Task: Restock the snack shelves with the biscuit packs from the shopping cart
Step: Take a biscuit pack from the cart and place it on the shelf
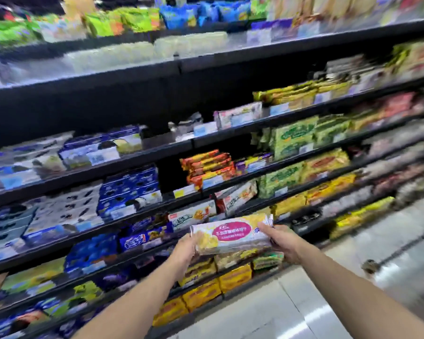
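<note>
Step in hand: carrying one pack [233, 234] to the shelves [123, 159]. It is off the cart, which is out of view, and not yet placed.

Pack: long, pale wrapper, pink label, yellow biscuit print. It is held level and lengthwise in the air, in front of the lower tiers and clear of every shelf edge. Yellow and brown stock sits just below it.

Left hand [187, 248]: grips the left end. Its fingers [195, 238] are curled round that end and tight on the wrapper. Blur hides how the thumb lies.

Right hand [283, 242]: grips the right end. The thumb lies along the front face near the top corner, and the other fingers are tucked beneath, mostly hidden. Both hands are clamped on the pack, neither spread.

Shelves: several dark tiers, mostly full, with blue boxes to the left and green, yellow and orange packs to the right. A pale pack [238, 115] of similar look lies higher up, at mid-shelf, with dark gaps beside it. Motion blur makes the match uncertain.

Next move, as I judge it: find the matching row, lift the pack to that tier, and slide it in flat with the label outward. One hand will likely have to let go as the end passes the shelf lip.

Risk: the wrapper looks slick, so a one-hand hold could let it tip.
</note>
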`<state>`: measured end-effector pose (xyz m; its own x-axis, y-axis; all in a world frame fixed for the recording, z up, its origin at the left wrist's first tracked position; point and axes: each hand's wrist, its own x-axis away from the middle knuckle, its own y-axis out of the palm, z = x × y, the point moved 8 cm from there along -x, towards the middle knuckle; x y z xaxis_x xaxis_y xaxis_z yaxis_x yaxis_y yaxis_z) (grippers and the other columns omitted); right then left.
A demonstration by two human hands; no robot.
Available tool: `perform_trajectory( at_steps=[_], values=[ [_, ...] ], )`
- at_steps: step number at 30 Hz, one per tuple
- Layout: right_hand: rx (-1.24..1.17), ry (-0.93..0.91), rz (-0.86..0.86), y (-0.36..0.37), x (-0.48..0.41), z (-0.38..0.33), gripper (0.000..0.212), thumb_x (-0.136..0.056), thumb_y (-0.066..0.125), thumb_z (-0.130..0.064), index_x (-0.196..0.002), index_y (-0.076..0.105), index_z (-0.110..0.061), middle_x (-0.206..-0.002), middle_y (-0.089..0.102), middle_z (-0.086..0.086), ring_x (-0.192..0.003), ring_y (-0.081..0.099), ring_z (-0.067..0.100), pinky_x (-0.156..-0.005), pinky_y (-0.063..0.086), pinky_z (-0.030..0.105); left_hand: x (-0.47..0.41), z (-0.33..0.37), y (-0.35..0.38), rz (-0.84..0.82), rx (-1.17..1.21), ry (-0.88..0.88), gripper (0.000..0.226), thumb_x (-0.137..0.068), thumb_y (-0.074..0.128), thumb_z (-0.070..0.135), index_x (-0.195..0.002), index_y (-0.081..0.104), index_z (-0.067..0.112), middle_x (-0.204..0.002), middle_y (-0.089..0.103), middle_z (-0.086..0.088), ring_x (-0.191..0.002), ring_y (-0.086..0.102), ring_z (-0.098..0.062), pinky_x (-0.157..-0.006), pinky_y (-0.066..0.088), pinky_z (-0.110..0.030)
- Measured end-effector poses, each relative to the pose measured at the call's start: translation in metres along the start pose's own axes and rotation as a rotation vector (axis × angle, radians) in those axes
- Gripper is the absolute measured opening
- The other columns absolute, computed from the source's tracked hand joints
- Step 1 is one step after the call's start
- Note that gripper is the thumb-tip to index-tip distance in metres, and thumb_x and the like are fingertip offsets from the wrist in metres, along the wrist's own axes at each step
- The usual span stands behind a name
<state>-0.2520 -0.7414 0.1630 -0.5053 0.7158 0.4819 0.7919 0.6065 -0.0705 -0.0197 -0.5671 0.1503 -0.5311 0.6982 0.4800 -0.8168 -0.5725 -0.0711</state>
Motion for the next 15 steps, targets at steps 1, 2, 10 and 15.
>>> perform_trajectory(
  at_steps=[1, 2, 10, 15],
  values=[
    [-0.004, 0.020, 0.024, -0.018, -0.002, 0.001, 0.066, -0.090, 0.070, -0.044, -0.130, 0.056, 0.006, -0.114, 0.069, 0.022, -0.095, 0.066, 0.032, -0.076, 0.049, 0.036, -0.011, 0.003, 0.020, -0.016, -0.024, -0.017, 0.032, -0.103, 0.051, 0.042, -0.119, 0.064, 0.017, -0.102, 0.077, 0.006, -0.100, 0.070, -0.019, -0.083, 0.053, -0.034],
    [-0.001, 0.039, 0.044, -0.035, -0.005, 0.003, 0.059, -0.093, 0.068, -0.042, -0.126, 0.059, 0.006, -0.105, 0.071, 0.020, -0.083, 0.064, 0.028, -0.068, 0.046, 0.032, -0.025, 0.005, 0.040, -0.029, -0.049, -0.027, 0.040, -0.103, 0.049, 0.044, -0.127, 0.061, 0.014, -0.115, 0.074, 0.001, -0.110, 0.066, -0.025, -0.090, 0.052, -0.037],
    [-0.049, 0.136, 0.322, -0.161, -0.025, 0.002, 0.016, -0.092, 0.066, -0.027, -0.091, 0.069, -0.011, -0.070, 0.066, 0.000, -0.055, 0.054, 0.011, -0.052, 0.041, 0.021, -0.113, 0.022, 0.182, -0.282, -0.064, -0.069, 0.034, -0.101, 0.043, 0.041, -0.106, 0.066, 0.015, -0.114, 0.073, -0.005, -0.107, 0.067, -0.024, -0.106, 0.048, -0.046],
    [-0.085, 0.140, 0.394, -0.228, -0.037, 0.002, 0.010, -0.087, 0.074, -0.021, -0.093, 0.066, -0.015, -0.078, 0.060, 0.001, -0.071, 0.049, 0.015, -0.064, 0.036, 0.027, -0.155, 0.046, 0.250, -0.381, -0.072, -0.077, 0.018, -0.090, 0.066, 0.025, -0.101, 0.070, 0.011, -0.092, 0.078, -0.003, -0.074, 0.074, -0.014, -0.065, 0.052, -0.027]
  ],
)
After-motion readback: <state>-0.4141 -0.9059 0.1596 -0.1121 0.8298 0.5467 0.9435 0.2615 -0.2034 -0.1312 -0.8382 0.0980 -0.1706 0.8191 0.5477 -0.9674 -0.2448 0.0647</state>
